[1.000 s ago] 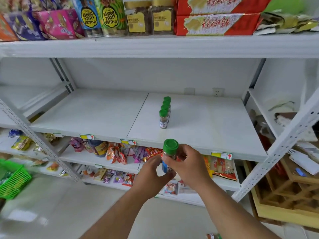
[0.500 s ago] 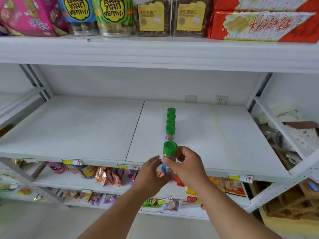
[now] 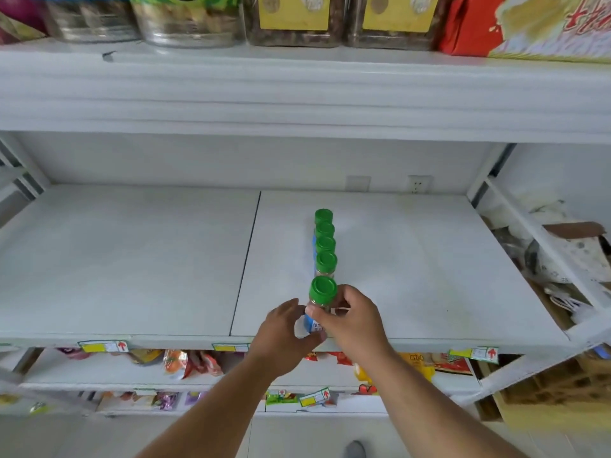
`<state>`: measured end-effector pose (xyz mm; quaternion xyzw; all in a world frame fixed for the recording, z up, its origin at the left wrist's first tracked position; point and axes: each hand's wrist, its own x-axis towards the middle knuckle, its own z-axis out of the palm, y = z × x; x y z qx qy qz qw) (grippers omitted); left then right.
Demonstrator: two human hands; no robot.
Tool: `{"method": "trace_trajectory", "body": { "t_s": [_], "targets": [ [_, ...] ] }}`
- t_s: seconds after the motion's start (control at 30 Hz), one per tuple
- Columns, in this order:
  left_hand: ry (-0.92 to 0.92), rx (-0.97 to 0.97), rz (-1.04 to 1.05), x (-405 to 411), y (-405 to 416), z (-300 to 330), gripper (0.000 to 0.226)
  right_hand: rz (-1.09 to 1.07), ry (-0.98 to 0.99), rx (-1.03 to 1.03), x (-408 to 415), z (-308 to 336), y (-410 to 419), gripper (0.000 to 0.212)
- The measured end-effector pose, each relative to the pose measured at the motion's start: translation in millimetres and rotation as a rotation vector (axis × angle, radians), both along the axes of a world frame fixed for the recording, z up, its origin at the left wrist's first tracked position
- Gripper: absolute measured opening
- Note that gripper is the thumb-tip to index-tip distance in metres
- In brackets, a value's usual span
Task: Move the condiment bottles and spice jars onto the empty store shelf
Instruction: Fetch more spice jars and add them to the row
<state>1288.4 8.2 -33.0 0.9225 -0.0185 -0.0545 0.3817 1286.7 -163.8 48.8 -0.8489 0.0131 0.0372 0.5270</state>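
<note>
A small spice jar (image 3: 321,294) with a green cap and a blue label stands upright at the front of the white shelf (image 3: 413,266). My right hand (image 3: 353,320) grips its body with curled fingers. My left hand (image 3: 281,335) cups its left side, thumb under the label. Whether the jar's base touches the shelf is hidden by my hands. Directly behind it, several matching green-capped jars (image 3: 324,241) stand in a straight row running toward the back wall.
The shelf above (image 3: 297,94) carries clear snack tubs and red boxes. Snack packets (image 3: 185,361) fill the lower shelves. A side rack (image 3: 562,259) at the right holds cardboard and clutter. A wall socket (image 3: 418,185) sits behind the row.
Both hands have carried the jar forward and up from below the shelf edge to the front of the shelf, just behind the row. The view has moved closer.
</note>
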Motion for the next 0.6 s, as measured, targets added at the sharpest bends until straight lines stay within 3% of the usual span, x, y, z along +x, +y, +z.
{"method": "trace_trajectory", "body": {
  "t_s": [0.27,0.4,0.6],
  "targets": [
    [-0.101,0.256,-0.090,19,-10,-16,0.062,-0.024,-0.003,-0.011,8,-31,-7,0.036],
    [-0.099,0.263,-0.070,20,-12,-15,0.069,-0.037,-0.010,-0.009,12,-41,-6,0.038],
    [-0.088,0.278,-0.043,18,-12,-16,0.061,-0.041,0.009,-0.001,11,-49,-3,0.041]
  ]
}}
